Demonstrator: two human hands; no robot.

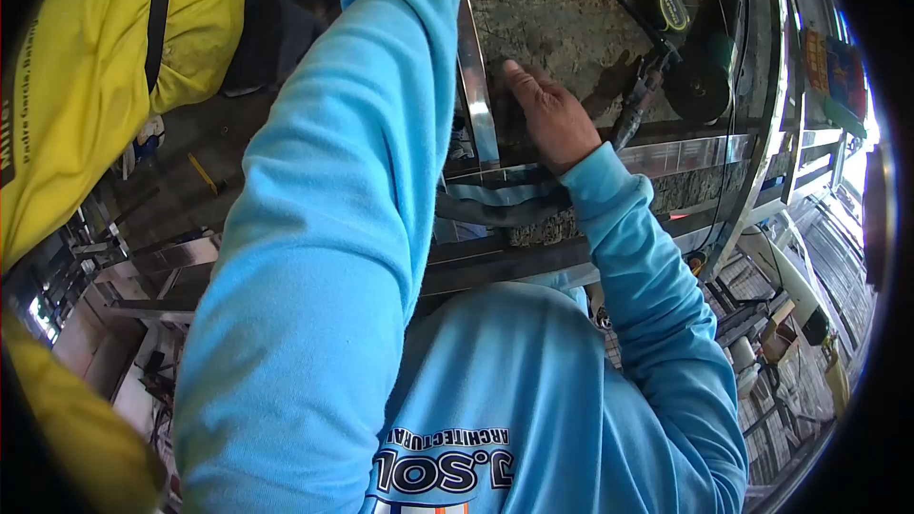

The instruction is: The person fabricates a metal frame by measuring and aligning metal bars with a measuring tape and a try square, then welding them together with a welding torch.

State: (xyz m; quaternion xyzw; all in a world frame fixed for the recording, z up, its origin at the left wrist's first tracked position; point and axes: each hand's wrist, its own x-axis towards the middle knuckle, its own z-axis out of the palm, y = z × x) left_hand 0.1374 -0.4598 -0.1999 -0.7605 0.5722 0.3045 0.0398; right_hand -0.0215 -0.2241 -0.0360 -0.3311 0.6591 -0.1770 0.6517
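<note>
Right hand (pixel 557 128) low over the worn bench top (pixel 538 0), just beside the metal strip (pixel 480 114) — that strip runs away from you, between the hand and your left sleeve (pixel 314 228). One digit points out toward it; the other fingers are hidden or lost in the dark, so I can't tell whether they're spread, curled or gripping. Left hand is beyond the top edge of the view; its fingers can't be read either.

Judgement on handling: the strip looks thin-edged and hard, so steady it from its flat face and leave the fingertips off the rim. Settle your right wrist before putting any weight through it. Your left arm is at a long reach; lean in with the body rather than stretching at the shoulder.

A crosswise metal bar (pixel 695 154) lies just beside your right cuff. Mind the fabric — it could snag or nudge that bar. The dark handled tool (pixel 640 95) sits close on the hand's other side, so give it room. Tape measure (pixel 672 9) lies farther up the bench. Person in yellow (pixel 105 86) to your left: swing that elbow with care.
</note>
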